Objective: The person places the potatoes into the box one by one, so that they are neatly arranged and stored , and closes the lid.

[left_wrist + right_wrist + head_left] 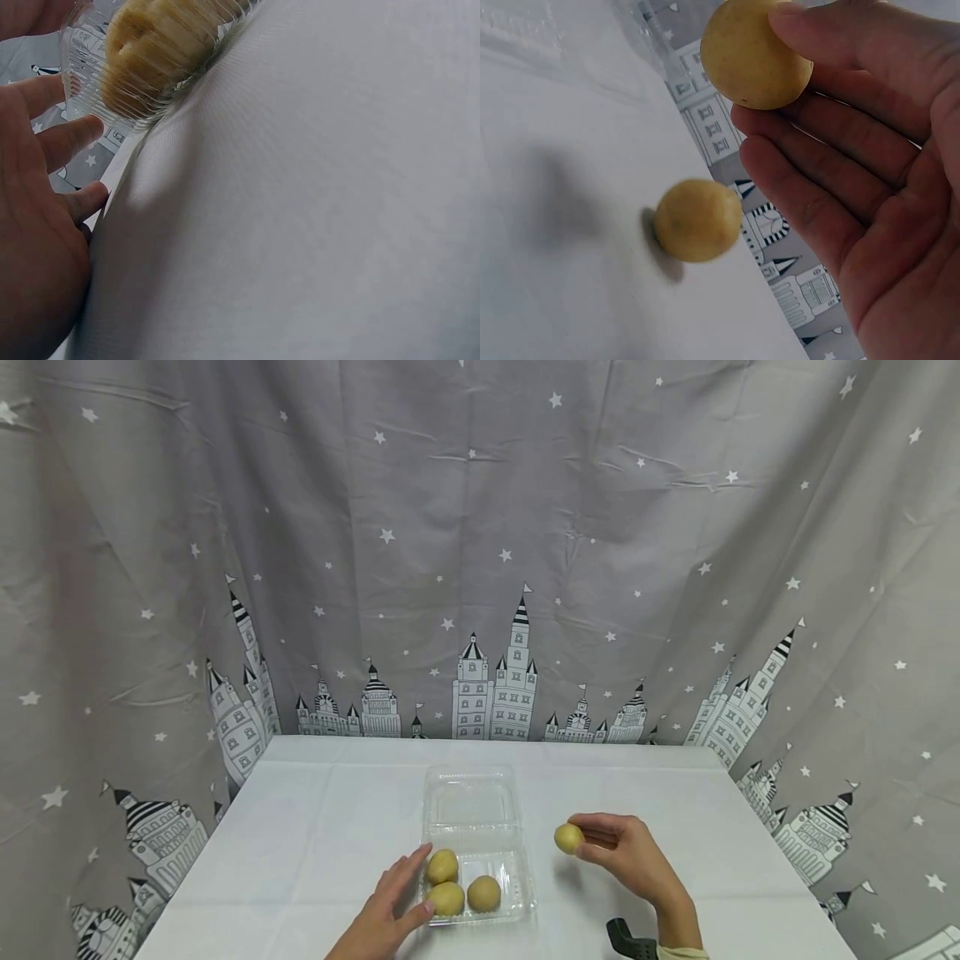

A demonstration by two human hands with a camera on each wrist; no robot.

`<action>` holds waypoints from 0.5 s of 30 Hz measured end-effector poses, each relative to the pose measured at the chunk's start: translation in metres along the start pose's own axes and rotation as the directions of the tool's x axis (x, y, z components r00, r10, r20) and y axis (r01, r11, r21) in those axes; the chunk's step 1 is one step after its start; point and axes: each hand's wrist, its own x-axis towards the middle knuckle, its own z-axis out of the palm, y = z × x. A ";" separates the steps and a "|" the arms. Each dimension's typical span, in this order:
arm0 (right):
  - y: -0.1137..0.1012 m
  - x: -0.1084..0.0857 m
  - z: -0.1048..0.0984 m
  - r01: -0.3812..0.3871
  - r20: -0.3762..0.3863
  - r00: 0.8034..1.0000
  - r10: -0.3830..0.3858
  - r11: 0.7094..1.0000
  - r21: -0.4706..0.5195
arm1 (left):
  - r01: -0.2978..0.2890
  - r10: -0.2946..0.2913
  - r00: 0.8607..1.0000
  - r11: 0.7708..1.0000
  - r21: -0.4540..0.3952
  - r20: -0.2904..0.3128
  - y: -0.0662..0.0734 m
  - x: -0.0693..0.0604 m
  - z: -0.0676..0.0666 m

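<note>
My right hand (630, 858) pinches a small yellow potato (569, 838) between thumb and fingers, raised above the table to the right of a clear plastic clamshell box (517, 881). Three potatoes lie inside the box: a back-left potato (442, 866), a front-left potato (446, 899) and a right potato (484, 893). My left hand (386, 906) rests against the box's left side, fingers extended along its ribbed wall (124, 112). Another potato (697, 220) sits on the table in the right wrist view; in the head view it cannot be made out, probably behind my right hand.
The box's lid (471, 806) lies folded back, away from me. A white cloth covers the table (337, 802). Behind and at both sides hangs a grey curtain (420, 568) with stars and castles. A black strap piece (630, 941) shows at my right wrist.
</note>
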 end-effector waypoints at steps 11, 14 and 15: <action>-0.009 0.007 0.020 0.012 -0.008 1.000 -0.012 1.000 0.001 | 0.001 -0.001 1.000 1.000 0.005 -0.012 -0.001 0.000 0.000; -0.012 0.010 0.026 0.019 -0.014 1.000 -0.019 1.000 -0.009 | -0.001 0.002 1.000 1.000 0.013 -0.013 -0.001 0.000 0.000; -0.013 0.011 0.028 0.022 -0.015 1.000 -0.022 1.000 -0.011 | -0.003 0.004 1.000 1.000 0.015 -0.012 -0.001 0.000 0.000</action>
